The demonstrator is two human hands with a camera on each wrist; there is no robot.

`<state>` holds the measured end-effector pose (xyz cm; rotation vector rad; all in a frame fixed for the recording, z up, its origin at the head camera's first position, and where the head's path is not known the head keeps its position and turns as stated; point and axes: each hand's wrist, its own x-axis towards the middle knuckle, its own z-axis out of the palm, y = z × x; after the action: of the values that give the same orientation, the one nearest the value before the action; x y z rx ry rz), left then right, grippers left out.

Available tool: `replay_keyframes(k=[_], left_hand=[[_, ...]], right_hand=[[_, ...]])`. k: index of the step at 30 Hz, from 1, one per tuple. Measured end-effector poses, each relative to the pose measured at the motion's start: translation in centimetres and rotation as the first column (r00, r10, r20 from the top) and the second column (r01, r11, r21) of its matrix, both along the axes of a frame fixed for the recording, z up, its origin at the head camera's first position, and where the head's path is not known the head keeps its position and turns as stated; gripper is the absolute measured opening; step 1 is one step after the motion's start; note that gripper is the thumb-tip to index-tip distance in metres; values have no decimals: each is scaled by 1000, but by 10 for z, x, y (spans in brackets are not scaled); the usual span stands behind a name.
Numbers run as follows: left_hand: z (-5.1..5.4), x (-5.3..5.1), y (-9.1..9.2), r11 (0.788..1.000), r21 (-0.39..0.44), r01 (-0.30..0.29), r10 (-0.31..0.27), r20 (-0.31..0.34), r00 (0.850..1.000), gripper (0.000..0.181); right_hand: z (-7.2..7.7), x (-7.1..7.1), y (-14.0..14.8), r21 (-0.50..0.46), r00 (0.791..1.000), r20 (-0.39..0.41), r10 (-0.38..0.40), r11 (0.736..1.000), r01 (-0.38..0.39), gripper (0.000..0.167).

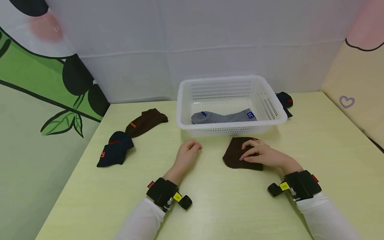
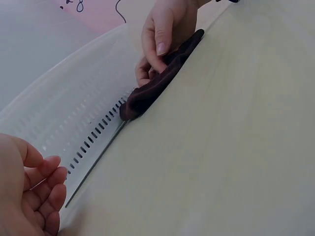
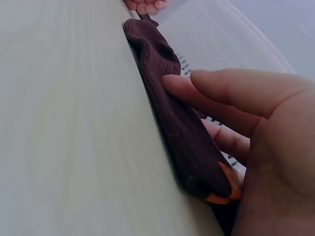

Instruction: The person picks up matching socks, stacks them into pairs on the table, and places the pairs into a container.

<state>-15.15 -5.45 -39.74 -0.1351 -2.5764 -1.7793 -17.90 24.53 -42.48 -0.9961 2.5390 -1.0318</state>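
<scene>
A brown sock (image 1: 233, 155) with an orange mark lies on the table in front of the white basket. My right hand (image 1: 260, 154) rests on it; in the right wrist view a fingertip touches the sock's (image 3: 170, 118) upper side, while the thumb stays off the fabric. My left hand (image 1: 186, 156) is to the left of this sock, near the basket's front, its fingers loosely curled around nothing. Inside the basket (image 1: 232, 127) lies a grey sock (image 1: 223, 118) with blue marks.
On the left side of the table lie another brown sock (image 1: 148, 122) with an orange band and a dark navy sock (image 1: 114, 151) with red marks, folded over. A second navy sock (image 1: 285, 102) is partly hidden behind the basket's right side. A white cloth wall (image 1: 135, 73) borders the back.
</scene>
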Motion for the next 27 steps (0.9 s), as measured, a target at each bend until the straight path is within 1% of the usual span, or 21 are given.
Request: replay_keyframes(k=[2,4,7,10,12,15,19,21,23,27], left_hand=[[-9,-5,6,1000,-11,-6,6,-10,1000,22],[-21,-13,10,999,-37,-20,19,-29,999,23],[-39,-24,14,992,-115,-46,38,-77,996,23],[-39,-26,19,975,-215,-52,21,-148,989,23],[-39,-26,22,956,-288,-56,-2,-195,981,24],[-41,-26,27,925,-377,-50,-45,-238,970,25],[-43,-24,31,891,-455,-6,-114,-234,965,26],[-43,-24,32,878,-478,9,-137,-234,962,26],[-43,-24,33,865,-502,8,-149,-242,959,26],[-45,-23,32,839,-544,7,-183,-270,945,24]], right_hand=[[0,-2,-4,4,1000,-4,-7,1000,7,15],[-1,-5,-9,9,1000,-13,-14,1000,14,16],[-4,-8,-15,8,999,-35,-17,1000,18,16],[-6,-9,-20,-2,998,-62,-16,1000,16,16],[-5,-9,-22,-10,997,-70,-15,1000,14,16],[-4,-8,-26,-6,996,-86,-6,1000,5,16],[-5,-6,-30,-5,996,-93,9,1000,-10,16],[-5,-6,-33,-10,995,-101,10,1000,-11,16],[-7,-6,-35,-19,993,-120,7,1000,-9,16],[-12,-5,-39,-24,988,-156,4,1000,-8,16]])
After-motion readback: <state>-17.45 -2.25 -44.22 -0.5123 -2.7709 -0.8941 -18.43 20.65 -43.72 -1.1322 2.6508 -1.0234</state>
